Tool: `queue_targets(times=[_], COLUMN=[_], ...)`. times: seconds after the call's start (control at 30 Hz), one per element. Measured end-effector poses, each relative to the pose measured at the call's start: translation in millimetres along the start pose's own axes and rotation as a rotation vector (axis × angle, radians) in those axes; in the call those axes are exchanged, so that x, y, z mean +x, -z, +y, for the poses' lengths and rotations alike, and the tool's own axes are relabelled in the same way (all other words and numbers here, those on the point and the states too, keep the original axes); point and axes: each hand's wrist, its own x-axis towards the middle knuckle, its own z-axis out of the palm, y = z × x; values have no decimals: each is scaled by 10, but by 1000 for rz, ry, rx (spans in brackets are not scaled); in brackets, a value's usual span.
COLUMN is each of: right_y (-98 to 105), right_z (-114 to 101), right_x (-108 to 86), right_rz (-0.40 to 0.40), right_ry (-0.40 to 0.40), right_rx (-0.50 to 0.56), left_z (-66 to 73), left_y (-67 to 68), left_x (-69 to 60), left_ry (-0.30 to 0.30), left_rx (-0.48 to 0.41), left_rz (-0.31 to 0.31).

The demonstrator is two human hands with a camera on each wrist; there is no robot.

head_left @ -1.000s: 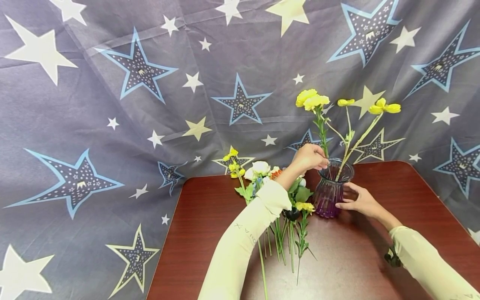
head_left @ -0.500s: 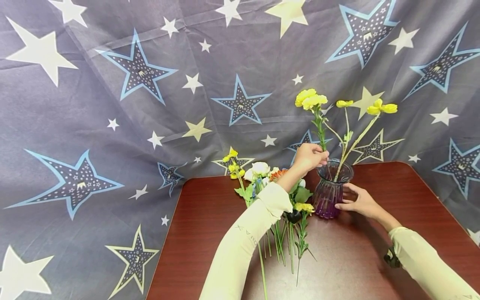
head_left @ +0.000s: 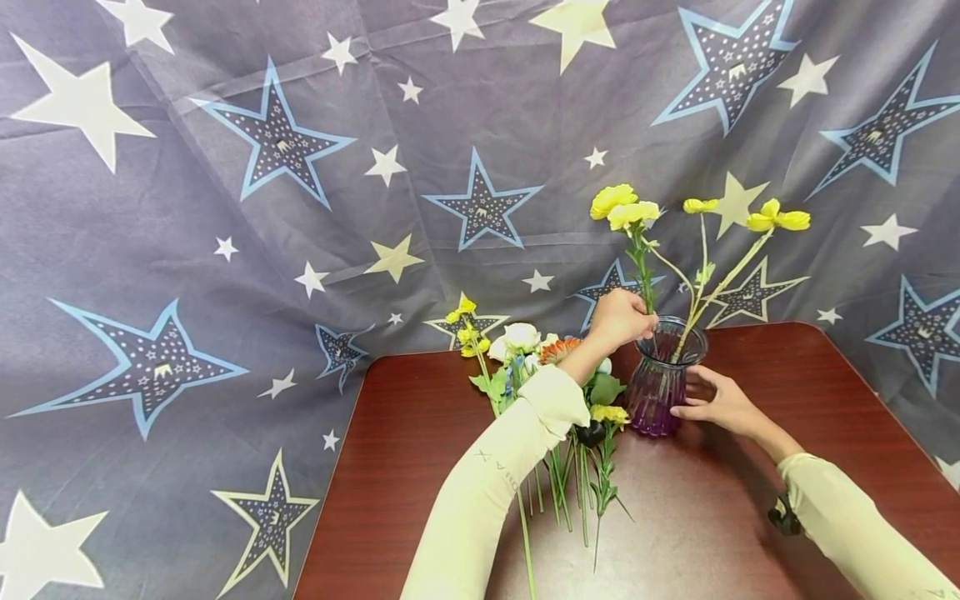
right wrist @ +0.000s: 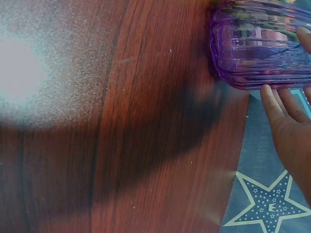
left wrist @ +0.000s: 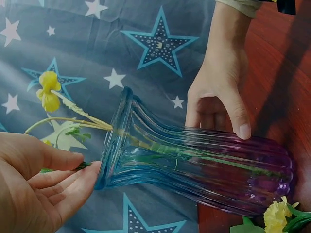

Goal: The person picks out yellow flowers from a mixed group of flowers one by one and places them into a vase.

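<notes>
A ribbed glass vase (head_left: 655, 392), blue at the flared rim and purple at the base, stands upright on the table. My left hand (head_left: 621, 319) pinches the leafy green stem of a yellow carnation-like flower (head_left: 633, 213) at the rim; its lower stem is inside the glass. On the vase's right side, my right hand (head_left: 726, 404) holds it between thumb and fingers, as the left wrist view also shows with the right hand (left wrist: 221, 92) around the vase (left wrist: 209, 165). A branching stem with yellow blooms (head_left: 776, 217) leans right out of the vase.
Left of the vase lie several flowers, among them a white rose (head_left: 521, 337), an orange flower (head_left: 558, 350) and a short yellow one (head_left: 609, 414), stems toward the front. A starry cloth (head_left: 300, 250) hangs behind the reddish-brown table (head_left: 405, 433).
The left hand rises slightly, then lowers again with the carnation-like flower. The branching yellow blooms tilt a little further right. The right hand stays at the vase.
</notes>
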Motion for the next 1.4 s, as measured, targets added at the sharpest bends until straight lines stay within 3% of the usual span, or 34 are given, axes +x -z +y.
queue_targets(times=[0.23, 0.33, 0.47, 0.73, 1.4], right_y=[2, -6, -17, -19, -11], right_z=[4, 15, 17, -42, -36], right_x=[9, 11, 7, 0, -37], right_rz=[2, 6, 12, 16, 16], right_ry=[-14, -10, -11, -35, -2], right_rx=[-8, -10, -2, -1, 10], left_z=[-10, -55, -61, -29, -119], left_y=[-2, -40, -39, 20, 21], left_x=[16, 73, 60, 0, -13], left_ry=[-43, -45, -45, -55, -39], left_rx=[117, 122, 125, 222, 206], left_rz=[26, 49, 80, 137, 84])
